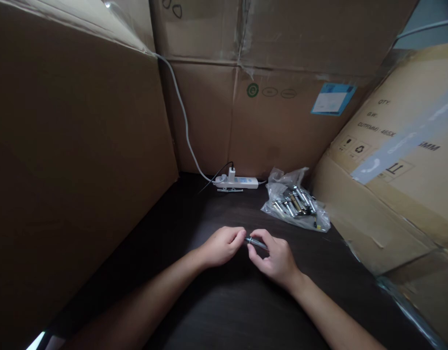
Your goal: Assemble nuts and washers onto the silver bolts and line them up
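Note:
My left hand [224,245] and my right hand [275,257] meet over the dark table [227,301], both closed around a small metal bolt [253,241] held between their fingertips. The right hand's fingers wrap the bolt's shaft, while the left hand pinches its left end. Behind the right hand lies a clear plastic bag [295,201] holding several more metal bolts.
Big cardboard boxes wall in the table on the left [74,160], back [267,87] and right [402,160]. A white power strip [236,182] with a plugged-in charger and a white cable [183,116] sits at the back edge.

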{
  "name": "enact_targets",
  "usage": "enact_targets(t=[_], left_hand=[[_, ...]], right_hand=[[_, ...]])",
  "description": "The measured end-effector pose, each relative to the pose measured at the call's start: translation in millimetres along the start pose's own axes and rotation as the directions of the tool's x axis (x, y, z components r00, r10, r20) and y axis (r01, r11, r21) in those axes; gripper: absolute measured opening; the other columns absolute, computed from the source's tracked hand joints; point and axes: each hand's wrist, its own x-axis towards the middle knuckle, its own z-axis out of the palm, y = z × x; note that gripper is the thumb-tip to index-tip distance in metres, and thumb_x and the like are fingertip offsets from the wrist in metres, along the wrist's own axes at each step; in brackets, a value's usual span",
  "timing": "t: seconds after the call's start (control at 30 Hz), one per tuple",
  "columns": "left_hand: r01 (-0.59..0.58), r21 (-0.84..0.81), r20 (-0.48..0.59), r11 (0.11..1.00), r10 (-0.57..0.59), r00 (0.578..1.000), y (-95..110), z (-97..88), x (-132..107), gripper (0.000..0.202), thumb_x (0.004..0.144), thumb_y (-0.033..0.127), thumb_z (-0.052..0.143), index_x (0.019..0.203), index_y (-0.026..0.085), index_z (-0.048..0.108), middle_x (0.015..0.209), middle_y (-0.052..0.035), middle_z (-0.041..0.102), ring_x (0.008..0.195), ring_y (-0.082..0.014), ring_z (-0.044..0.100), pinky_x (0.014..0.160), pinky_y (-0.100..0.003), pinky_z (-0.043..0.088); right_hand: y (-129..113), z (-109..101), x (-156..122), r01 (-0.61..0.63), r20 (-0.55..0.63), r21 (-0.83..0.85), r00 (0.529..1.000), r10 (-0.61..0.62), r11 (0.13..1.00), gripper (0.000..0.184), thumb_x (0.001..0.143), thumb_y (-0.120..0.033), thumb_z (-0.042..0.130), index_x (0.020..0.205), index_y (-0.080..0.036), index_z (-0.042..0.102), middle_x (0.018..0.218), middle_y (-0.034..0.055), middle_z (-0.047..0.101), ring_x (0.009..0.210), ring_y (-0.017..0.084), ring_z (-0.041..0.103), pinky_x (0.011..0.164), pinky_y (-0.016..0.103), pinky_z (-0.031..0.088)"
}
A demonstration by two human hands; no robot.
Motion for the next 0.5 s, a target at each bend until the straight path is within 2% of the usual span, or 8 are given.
enact_targets(t=[0.13,0.23,0.3,0.37,0.43,0.5], left_hand=[[0.034,-0.078,-0.039,0.996,-0.037,0.999,-3.9,-1.1,2.0,0.038,0.092,0.040,0.032,0.063,0.016,0.038,0.060,0.0041,0.040,0.058,-0.0088,0.034,0.054,-0.022,0.027],[0.075,-0.333,-0.047,0.940,-0.095,0.994,-4.1,-1.3,3.8,0.029,0.089,0.039,0.038,0.071,0.017,0.040,0.063,0.0045,0.042,0.057,-0.0082,0.036,0.053,-0.021,0.029],[0.152,-0.598,0.006,0.787,-0.185,0.983,-4.0,-0.5,5.4,0.019,0.087,0.036,0.038,0.079,0.019,0.039,0.064,0.0051,0.042,0.052,-0.0073,0.035,0.049,-0.020,0.026],[0.220,-0.791,0.089,0.570,-0.249,0.964,-4.3,0.1,7.0,0.013,0.084,0.033,0.037,0.082,0.020,0.036,0.063,0.0062,0.038,0.046,-0.0061,0.030,0.045,-0.019,0.020],[0.271,-0.874,0.167,0.403,-0.275,0.947,-5.3,-0.1,7.9,0.012,0.081,0.032,0.037,0.079,0.020,0.034,0.061,0.0068,0.033,0.044,-0.0052,0.025,0.044,-0.019,0.015],[0.334,-0.887,0.244,0.318,-0.291,0.925,-6.8,-0.7,8.2,0.013,0.079,0.032,0.036,0.076,0.020,0.032,0.060,0.0070,0.028,0.043,-0.0048,0.021,0.043,-0.019,0.013]], right_hand=[[1.3,1.2,0.2,-0.041,0.007,0.021,0.999,0.041,0.999,0.014,0.081,-0.023,0.054,0.094,-0.021,0.054,0.074,0.0005,0.066,0.062,0.014,0.063,0.059,0.022,0.047],[3.8,2.9,-0.3,-0.085,0.011,0.053,0.996,0.085,0.995,0.015,0.081,-0.024,0.054,0.095,-0.021,0.054,0.077,0.0002,0.066,0.064,0.013,0.063,0.061,0.022,0.048],[5.7,4.7,-0.5,-0.110,0.012,0.071,0.994,0.109,0.991,0.016,0.081,-0.025,0.055,0.096,-0.021,0.054,0.078,0.0001,0.066,0.064,0.013,0.063,0.061,0.021,0.048],[7.4,7.3,0.0,-0.126,0.014,0.086,0.992,0.126,0.988,0.016,0.082,-0.025,0.054,0.097,-0.021,0.054,0.079,0.0003,0.067,0.064,0.013,0.064,0.061,0.021,0.048],[8.7,10.9,1.5,-0.132,0.016,0.095,0.991,0.131,0.987,0.016,0.082,-0.026,0.054,0.098,-0.021,0.055,0.080,0.0009,0.067,0.066,0.014,0.064,0.061,0.021,0.049],[9.2,14.9,4.0,-0.122,0.028,0.101,0.992,0.120,0.987,0.016,0.083,-0.026,0.054,0.098,-0.022,0.056,0.082,0.0011,0.067,0.067,0.014,0.064,0.063,0.022,0.049]])
